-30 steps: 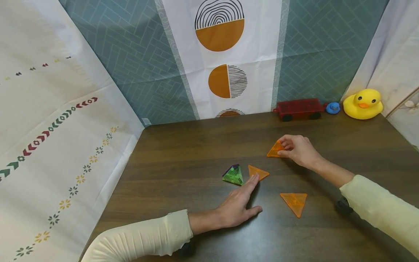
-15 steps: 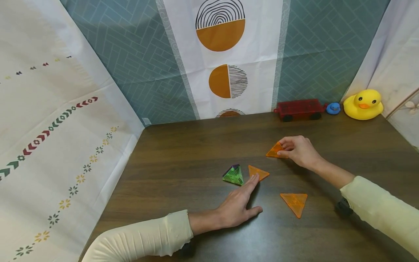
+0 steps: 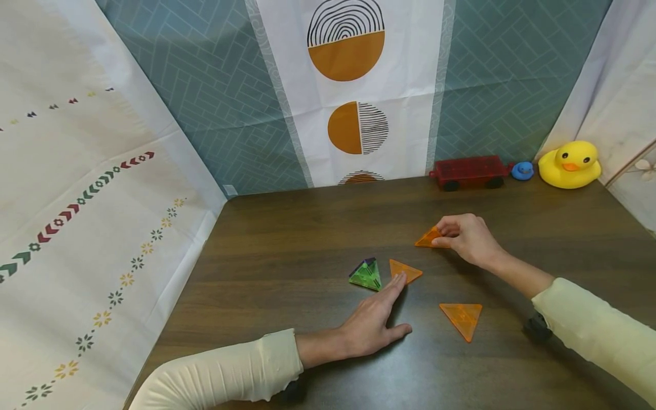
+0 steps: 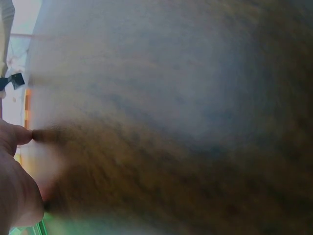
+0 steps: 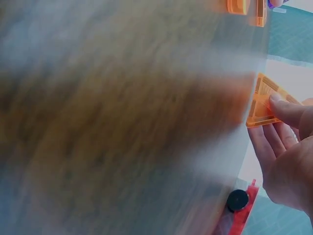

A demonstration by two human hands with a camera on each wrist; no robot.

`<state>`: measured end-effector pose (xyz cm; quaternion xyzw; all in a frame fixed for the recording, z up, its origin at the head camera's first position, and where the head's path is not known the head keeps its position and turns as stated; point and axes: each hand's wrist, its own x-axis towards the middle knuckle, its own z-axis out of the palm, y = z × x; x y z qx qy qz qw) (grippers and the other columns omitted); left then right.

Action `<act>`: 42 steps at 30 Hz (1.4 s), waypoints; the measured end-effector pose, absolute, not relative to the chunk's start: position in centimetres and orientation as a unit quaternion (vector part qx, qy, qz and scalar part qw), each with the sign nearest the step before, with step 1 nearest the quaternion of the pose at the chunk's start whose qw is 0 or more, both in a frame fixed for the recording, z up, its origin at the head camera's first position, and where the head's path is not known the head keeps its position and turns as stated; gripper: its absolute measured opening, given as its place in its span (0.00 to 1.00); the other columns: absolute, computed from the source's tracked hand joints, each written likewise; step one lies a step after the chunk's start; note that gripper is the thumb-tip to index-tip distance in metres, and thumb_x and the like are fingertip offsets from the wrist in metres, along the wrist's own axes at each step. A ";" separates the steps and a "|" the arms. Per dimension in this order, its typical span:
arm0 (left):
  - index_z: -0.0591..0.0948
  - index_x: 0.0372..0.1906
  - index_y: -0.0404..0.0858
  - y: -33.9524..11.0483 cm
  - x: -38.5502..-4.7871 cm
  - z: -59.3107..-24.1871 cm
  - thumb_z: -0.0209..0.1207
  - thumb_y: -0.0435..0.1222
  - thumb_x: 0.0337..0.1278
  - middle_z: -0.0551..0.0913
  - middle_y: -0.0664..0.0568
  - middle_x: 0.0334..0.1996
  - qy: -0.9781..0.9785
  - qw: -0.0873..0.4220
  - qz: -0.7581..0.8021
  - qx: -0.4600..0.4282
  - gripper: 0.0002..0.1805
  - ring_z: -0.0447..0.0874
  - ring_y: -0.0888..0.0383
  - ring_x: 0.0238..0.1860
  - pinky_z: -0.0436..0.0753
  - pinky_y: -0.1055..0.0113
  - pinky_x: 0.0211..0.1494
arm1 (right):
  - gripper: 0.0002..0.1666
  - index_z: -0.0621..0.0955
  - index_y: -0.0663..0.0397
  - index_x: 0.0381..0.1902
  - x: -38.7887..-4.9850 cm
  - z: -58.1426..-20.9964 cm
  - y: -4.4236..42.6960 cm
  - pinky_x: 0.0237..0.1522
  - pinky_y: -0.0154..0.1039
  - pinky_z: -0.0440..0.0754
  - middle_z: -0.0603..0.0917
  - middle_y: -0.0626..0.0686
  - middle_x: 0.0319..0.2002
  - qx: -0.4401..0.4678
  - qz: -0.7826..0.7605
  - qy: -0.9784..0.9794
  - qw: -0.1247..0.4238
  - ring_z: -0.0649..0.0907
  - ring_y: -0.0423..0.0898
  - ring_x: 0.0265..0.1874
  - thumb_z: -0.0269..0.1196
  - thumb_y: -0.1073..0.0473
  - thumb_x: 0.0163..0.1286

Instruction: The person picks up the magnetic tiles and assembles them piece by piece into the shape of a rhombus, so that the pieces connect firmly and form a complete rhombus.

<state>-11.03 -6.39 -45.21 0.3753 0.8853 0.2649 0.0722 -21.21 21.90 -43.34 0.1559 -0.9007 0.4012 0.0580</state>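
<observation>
My right hand [image 3: 471, 242] pinches an orange triangular tile [image 3: 426, 238] between thumb and fingers, tilted up with its lower edge at or near the tabletop. In the right wrist view the thumb lies across the face of this translucent tile [image 5: 260, 100], with fingers behind it. My left hand [image 3: 370, 326] rests on the table with its fingers extended, fingertips on a second orange triangle [image 3: 403, 267] lying flat. Just left of that triangle sits a small green and purple tile piece [image 3: 366, 275]. A third orange triangle [image 3: 463, 320] lies flat, nearer me, between the two arms.
A red wagon [image 3: 471, 172] with black wheels, a small blue duck [image 3: 523, 171] and a large yellow duck [image 3: 570, 165] line the back right edge of the brown wooden table [image 3: 277, 239]. Patterned cloths hang behind it and at both sides.
The orange triangle in my right hand has shifted slightly left and tipped lower, the hand dropping a little with it. My left hand and the other tiles stay in place.
</observation>
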 end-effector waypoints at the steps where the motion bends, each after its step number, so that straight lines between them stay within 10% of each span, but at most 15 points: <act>1: 0.51 0.85 0.32 -6.4 -11.0 -45.2 0.70 0.44 0.70 0.55 0.42 0.84 0.885 0.072 0.266 0.375 0.52 0.53 0.54 0.83 0.62 0.59 0.81 | 0.09 0.89 0.61 0.40 -21.2 -43.3 21.8 0.45 0.56 0.89 0.91 0.56 0.35 0.157 0.401 -0.900 0.061 0.92 0.58 0.39 0.79 0.66 0.63; 9: 0.52 0.85 0.31 -6.4 -11.0 -45.3 0.70 0.44 0.70 0.55 0.42 0.84 0.886 0.069 0.262 0.376 0.52 0.54 0.54 0.83 0.62 0.59 0.81 | 0.09 0.89 0.60 0.39 -20.9 -42.9 21.0 0.38 0.29 0.84 0.92 0.54 0.36 0.163 0.416 -0.893 0.055 0.91 0.53 0.36 0.79 0.65 0.63; 42: 0.52 0.85 0.31 -6.3 -11.0 -45.3 0.70 0.45 0.70 0.54 0.41 0.84 0.887 0.069 0.248 0.383 0.52 0.52 0.54 0.83 0.61 0.60 0.81 | 0.11 0.84 0.58 0.36 -18.7 -42.6 17.2 0.35 0.33 0.85 0.89 0.51 0.34 0.197 0.447 -0.872 0.018 0.89 0.46 0.33 0.79 0.67 0.63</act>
